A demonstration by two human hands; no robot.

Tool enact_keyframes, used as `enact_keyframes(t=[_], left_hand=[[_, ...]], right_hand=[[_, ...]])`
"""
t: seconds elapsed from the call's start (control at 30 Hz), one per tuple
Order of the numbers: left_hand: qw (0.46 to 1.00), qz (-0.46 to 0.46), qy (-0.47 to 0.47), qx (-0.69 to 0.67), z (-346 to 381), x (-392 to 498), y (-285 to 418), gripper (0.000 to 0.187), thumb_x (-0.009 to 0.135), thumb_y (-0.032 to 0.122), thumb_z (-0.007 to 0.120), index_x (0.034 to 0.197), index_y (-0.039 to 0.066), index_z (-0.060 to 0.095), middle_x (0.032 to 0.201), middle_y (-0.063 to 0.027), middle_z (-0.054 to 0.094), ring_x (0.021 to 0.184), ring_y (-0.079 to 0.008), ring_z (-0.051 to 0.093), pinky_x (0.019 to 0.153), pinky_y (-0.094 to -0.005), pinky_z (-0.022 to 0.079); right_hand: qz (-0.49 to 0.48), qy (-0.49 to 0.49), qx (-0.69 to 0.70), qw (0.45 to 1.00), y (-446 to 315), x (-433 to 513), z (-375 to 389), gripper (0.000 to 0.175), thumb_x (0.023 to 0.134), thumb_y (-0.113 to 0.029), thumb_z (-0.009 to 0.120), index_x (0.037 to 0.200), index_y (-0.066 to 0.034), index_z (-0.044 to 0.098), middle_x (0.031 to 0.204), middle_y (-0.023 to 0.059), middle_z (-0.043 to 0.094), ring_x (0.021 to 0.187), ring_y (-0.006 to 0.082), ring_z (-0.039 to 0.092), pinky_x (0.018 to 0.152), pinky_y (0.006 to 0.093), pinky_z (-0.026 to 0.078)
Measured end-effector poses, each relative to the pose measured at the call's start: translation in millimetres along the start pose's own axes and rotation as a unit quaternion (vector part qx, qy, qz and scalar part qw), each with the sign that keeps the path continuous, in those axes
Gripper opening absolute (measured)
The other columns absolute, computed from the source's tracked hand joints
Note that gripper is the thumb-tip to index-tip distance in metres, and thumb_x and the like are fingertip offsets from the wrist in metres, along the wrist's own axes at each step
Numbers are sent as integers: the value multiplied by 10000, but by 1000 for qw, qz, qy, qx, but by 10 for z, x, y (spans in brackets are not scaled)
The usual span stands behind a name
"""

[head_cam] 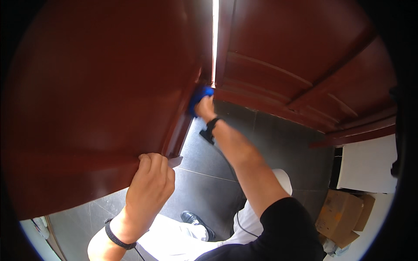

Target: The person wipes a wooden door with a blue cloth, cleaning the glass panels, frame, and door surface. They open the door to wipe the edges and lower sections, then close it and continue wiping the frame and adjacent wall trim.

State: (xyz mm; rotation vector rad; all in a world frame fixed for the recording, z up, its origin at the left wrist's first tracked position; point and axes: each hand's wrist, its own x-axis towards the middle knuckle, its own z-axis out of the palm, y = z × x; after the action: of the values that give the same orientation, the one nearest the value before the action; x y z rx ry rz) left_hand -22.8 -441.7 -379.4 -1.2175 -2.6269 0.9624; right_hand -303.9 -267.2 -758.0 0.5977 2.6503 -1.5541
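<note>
My right hand (pixel 205 107) holds a blue cloth (pixel 199 99) against the inner edge of a dark red door leaf (pixel 98 98), close to the bright vertical gap between this leaf and a second red panelled door (pixel 271 58). The cloth is partly hidden by the fingers and slightly blurred. Lower on the left, my left hand (pixel 152 182) grips the edge of the near door leaf with its fingers curled over, beside a small metal piece (pixel 175 161) at the leaf's edge. Both wrists wear black bands.
Dark grey floor tiles (pixel 277 137) lie below the doors. At the right stand a white cabinet or box (pixel 370 164) and an opened cardboard box (pixel 339 213) with plastic beside it. A black shoe (pixel 196 222) and white trousers show beneath me. A thin black cable hangs near my body.
</note>
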Motion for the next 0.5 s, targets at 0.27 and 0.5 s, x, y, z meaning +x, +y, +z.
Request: enact_keyframes(t=[0.27, 0.5], left_hand=[[1000, 4, -18, 0, -14, 90, -10, 103, 782, 55, 792, 872, 17, 759, 960, -163, 733, 1031, -332, 670, 1060, -458, 551], [1000, 1, -20, 13, -2, 110, 57, 111, 834, 94, 777, 924, 31, 792, 969, -155, 731, 1046, -330, 658, 1067, -460, 535]], right_hand=[[-113, -80, -143, 980, 470, 738, 278, 304, 950, -207, 726, 1161, -24, 848, 1179, 275, 827, 1139, 474, 786, 1089, 531, 606], [-30, -223, -43, 973, -1, -254, -531, 369, 940, -128, 732, 1287, -13, 780, 1301, 351, 773, 1281, 475, 748, 1073, 514, 605]])
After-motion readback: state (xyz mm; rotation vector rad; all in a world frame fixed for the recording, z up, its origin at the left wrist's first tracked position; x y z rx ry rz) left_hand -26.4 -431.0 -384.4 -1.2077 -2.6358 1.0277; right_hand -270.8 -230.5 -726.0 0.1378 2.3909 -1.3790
